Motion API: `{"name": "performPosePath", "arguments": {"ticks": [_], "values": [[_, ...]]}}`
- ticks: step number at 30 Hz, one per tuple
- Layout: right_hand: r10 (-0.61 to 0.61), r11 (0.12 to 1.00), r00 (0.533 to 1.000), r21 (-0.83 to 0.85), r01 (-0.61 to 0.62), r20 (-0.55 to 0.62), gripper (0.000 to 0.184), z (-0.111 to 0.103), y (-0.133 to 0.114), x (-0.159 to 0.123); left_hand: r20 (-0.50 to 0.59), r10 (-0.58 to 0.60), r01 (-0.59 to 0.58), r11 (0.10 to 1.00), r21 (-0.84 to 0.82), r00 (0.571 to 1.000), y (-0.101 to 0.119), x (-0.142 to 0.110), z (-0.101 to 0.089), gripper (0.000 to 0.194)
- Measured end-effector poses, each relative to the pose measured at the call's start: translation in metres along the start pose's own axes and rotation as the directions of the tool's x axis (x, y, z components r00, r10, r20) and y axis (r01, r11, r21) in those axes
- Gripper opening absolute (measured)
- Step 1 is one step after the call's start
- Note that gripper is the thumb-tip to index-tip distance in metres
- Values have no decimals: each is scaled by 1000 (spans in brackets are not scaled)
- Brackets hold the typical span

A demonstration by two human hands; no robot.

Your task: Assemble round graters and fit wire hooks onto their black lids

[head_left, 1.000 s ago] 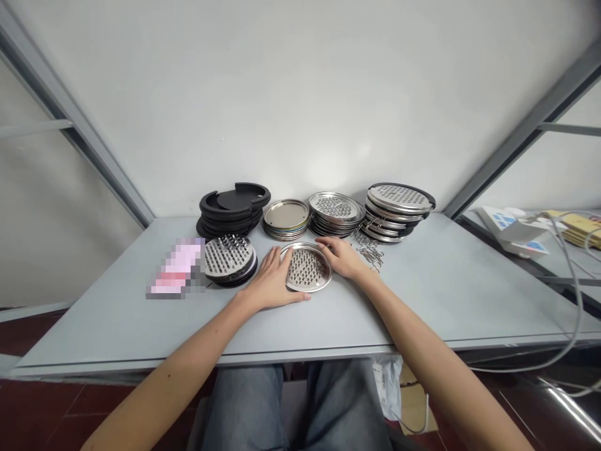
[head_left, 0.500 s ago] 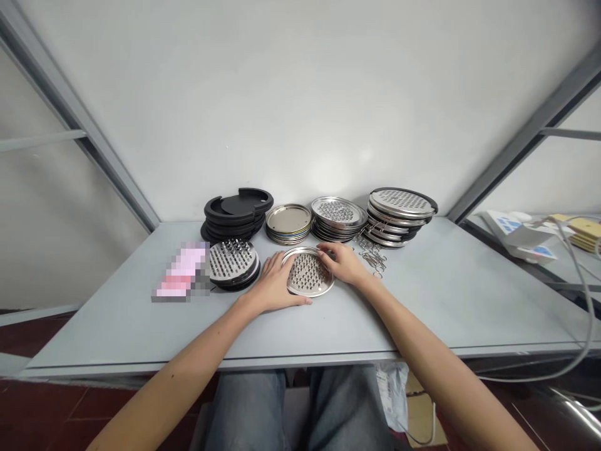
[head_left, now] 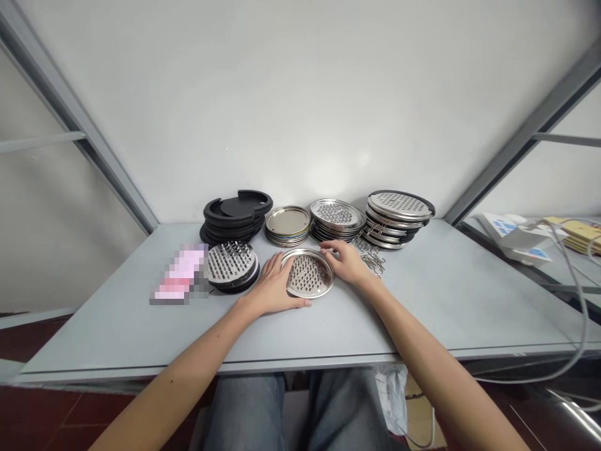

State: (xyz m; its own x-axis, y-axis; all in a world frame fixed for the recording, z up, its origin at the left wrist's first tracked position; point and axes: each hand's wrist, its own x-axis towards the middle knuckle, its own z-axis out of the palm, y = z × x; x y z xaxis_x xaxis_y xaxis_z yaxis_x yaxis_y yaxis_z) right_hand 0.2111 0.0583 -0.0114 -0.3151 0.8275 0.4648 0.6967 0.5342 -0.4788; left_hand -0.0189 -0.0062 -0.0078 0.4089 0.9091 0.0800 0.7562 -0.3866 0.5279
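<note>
A round metal grater plate (head_left: 308,275) with raised teeth lies on the table in front of me. My left hand (head_left: 273,289) curves round its left side, with the thumb along the near edge and the fingers at the far left rim. My right hand (head_left: 346,260) is at the far right rim, its fingers bent and the thumb touching the edge; the fingertips are partly hidden. To the left of my left hand stands a short stack of coarse-toothed grater discs (head_left: 231,263). Small metal hooks (head_left: 372,258) lie loose beyond my right hand.
Along the wall stand black ring-shaped holders (head_left: 230,216), plain metal lids (head_left: 287,222), stacked grater plates (head_left: 337,216) and graters in black frames (head_left: 400,213). A blurred pink item (head_left: 181,272) lies left. A white cable (head_left: 582,313) hangs at the right.
My right hand's thumb and fingers have drawn back slightly from over the plate towards its rim. My left hand and the plate keep their place; the view has shifted a little.
</note>
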Motion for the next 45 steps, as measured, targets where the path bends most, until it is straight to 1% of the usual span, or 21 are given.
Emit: {"name": "performPosePath", "arguments": {"ticks": [2, 5, 8, 10, 12, 15, 18, 22, 27, 33, 35, 38, 40, 42, 44, 45], "values": [[-15, 999, 995, 28, 18, -97, 25, -1, 1, 0, 15, -8, 8, 1000, 21, 1000, -1, 0, 0, 115], [-62, 997, 964, 33, 73, -259, 23, -3, -1, 0, 31, -14, 12, 998, 57, 999, -3, 0, 1, 118], [-122, 992, 921, -46, 113, -371, 23, -4, -1, 3, 34, -6, 4, 997, 71, 999, -5, 0, 2, 118], [-147, 985, 894, -144, 94, -424, 26, -5, 1, 7, 38, 0, -2, 998, 69, 999, -5, 0, 2, 118], [-149, 970, 880, -240, 42, -450, 30, -5, 4, 14, 37, 6, -8, 998, 66, 999, -5, 1, 2, 118], [-156, 952, 887, -306, 18, -434, 28, -5, 11, 26, 28, 23, -25, 997, 73, 999, -6, 2, 1, 119], [-156, 954, 903, -296, 33, -401, 21, -4, 16, 34, 14, 66, -67, 995, 73, 998, -7, 3, -1, 117], [-106, 966, 899, -258, -8, -425, 20, -5, 17, 35, 5, 81, -81, 995, 55, 997, -10, 5, 0, 109], [-101, 983, 905, -180, 27, -413, 20, -11, 21, 33, 17, 72, -72, 996, 58, 997, -10, 5, 0, 110], [-81, 994, 883, -104, 37, -462, 20, -18, 25, 32, 40, 35, -38, 998, 59, 999, -7, 3, -3, 109], [-77, 996, 874, -77, 46, -479, 20, -20, 22, 31, 41, 32, -35, 998, 59, 999, -7, 3, -3, 107], [-71, 997, 861, -11, 76, -504, 18, -26, 10, 28, 28, 56, -58, 996, 61, 998, -9, 4, -2, 106], [-29, 992, 855, 90, 88, -519, 15, -29, -1, 25, 14, 77, -77, 995, 55, 997, -10, 5, -1, 107], [24, 967, 854, 229, 112, -520, 11, -33, -10, 23, 10, 87, -87, 995, 49, 996, -10, 5, -1, 108], [72, 908, 860, 390, 154, -506, 8, -35, -13, 23, 6, 94, -94, 994, 46, 996, -9, 5, -2, 108], [97, 862, 866, 477, 173, -490, 8, -36, -13, 23, 0, 98, -98, 994, 45, 995, -8, 5, -2, 108]]}}
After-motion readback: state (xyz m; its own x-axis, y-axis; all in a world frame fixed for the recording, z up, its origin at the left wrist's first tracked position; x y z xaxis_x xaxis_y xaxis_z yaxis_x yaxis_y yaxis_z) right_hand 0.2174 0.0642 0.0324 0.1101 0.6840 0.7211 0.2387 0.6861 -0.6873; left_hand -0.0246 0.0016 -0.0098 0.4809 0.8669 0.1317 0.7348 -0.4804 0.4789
